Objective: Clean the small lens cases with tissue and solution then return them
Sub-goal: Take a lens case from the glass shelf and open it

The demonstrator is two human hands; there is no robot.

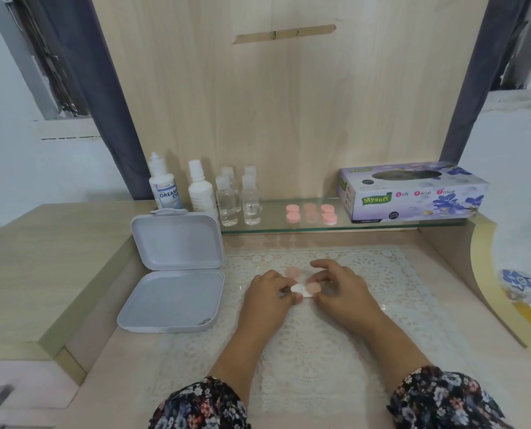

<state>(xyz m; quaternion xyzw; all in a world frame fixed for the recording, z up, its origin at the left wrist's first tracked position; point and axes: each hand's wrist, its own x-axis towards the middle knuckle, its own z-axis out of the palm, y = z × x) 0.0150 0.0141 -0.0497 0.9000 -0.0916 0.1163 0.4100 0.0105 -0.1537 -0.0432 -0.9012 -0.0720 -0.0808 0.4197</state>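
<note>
The small lens case (303, 291), white with one pale pink cap on its right well, sits on the lace mat (382, 274) in the middle of the bench (109, 351), held between both hands. The left hand (267, 292) has its fingers curled, pinching the case's left end, where the well looks open and white. The right hand (338, 284) has thumb and fingers closed round the pink cap (313, 287), apparently to twist it off. A loose pink cap (293, 271) lies on the mat just behind the case.

The step in hand seems to be uncapping. It would go best with the left fingers steadying the body flat against the mat while the right turns only the cap, then setting that cap beside the loose one so the pair stays together.

Three more pink-capped lens cases (311, 213) wait on the glass shelf (289, 227) along the back edge, between the tissue box (413, 193) at the right and the clear bottles (239, 199) and two solution bottles (180, 188) at the left. An open grey box (174, 274) lies near the bench's left edge.
</note>
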